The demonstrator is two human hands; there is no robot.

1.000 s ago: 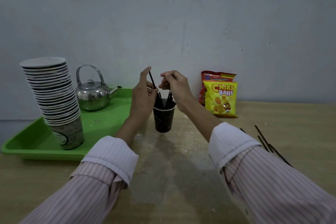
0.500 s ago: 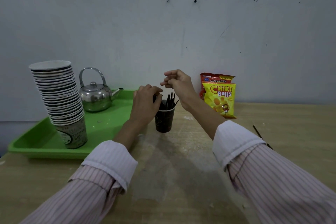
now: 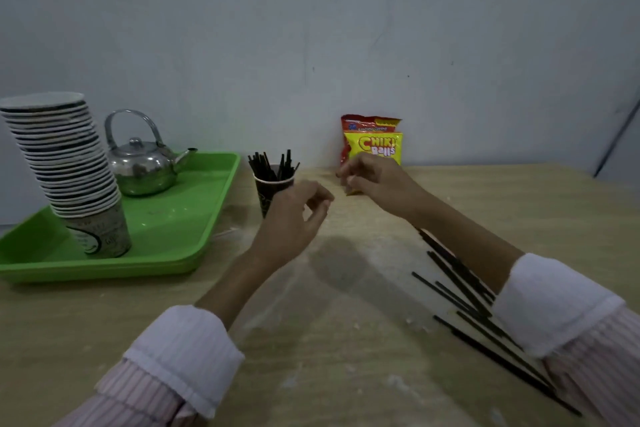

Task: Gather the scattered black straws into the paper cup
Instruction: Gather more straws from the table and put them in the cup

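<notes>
A bunch of straws (image 3: 273, 163) stands in the cup (image 3: 268, 189); about ten more straws (image 3: 460, 291) lie on the table (image 3: 329, 340), under the right arm. Both hands, left (image 3: 294, 218) and right (image 3: 374, 177), hover loosely curled, each grip empty.

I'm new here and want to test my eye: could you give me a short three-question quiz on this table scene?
1. True or false: the paper cup stands on the green tray.
2. Which lies nearer the loose straws: A the left hand, B the right hand?
3. What metal item sits beside the stack of cups?

Key: 1 false, it stands on the table beside it. 2 B. 3 the kettle.
</notes>
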